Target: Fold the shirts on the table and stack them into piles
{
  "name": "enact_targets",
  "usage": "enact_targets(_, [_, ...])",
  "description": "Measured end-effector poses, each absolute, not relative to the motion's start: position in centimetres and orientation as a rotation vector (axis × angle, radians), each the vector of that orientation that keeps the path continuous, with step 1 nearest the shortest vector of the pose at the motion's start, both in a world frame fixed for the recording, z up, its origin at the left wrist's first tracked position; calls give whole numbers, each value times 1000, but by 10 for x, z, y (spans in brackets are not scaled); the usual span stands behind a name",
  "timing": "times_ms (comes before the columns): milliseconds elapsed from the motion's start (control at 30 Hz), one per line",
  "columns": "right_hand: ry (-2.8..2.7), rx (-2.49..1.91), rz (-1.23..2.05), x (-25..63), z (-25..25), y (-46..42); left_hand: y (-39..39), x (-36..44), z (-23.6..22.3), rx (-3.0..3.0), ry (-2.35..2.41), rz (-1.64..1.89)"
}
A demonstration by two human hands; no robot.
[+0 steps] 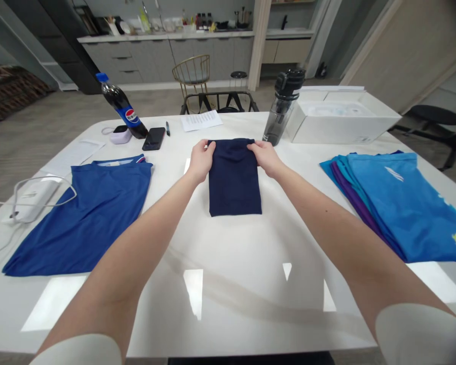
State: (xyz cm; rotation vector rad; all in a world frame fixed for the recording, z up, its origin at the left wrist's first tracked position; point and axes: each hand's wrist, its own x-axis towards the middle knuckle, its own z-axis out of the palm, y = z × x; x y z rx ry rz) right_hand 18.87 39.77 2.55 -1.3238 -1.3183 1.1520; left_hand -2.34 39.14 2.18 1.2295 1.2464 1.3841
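The folded navy cloth is in the middle of the white surface, and I hold it by its far edge: the fingers of my left hand pinch the left corner, those of my right hand the right corner. To the left lies a blue garment; to the right, a stack of folded garments. Farther are a cola bottle at left and a white box at right.

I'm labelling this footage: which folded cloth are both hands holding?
The navy cloth in the middle, its far corners pinched by the left hand and right hand; neither holds the blue garment at left or the stack at right.
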Motion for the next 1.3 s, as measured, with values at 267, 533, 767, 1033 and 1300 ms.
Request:
enact_targets(267, [-1590, -1693, 664, 172, -5, 493, 480, -30, -13, 1258, 1577, 1257])
enact_targets(533, [-1773, -1885, 291, 165, -30, 494, 480, -37, -26, 1744, 1860, 1195])
enact_targets(767, [-2164, -1614, 148, 140, -25, 467, 458, -7, -23, 2357, 1673, 643])
enact_targets(1033, [-2263, -1846, 298, 141, -39, 462, 445, -11, -37, 2305, 1866, 379])
enact_targets(1300, [-2297, -1748, 353, 146, -32, 384, 371, 7, -36, 2265, 1711, 598])
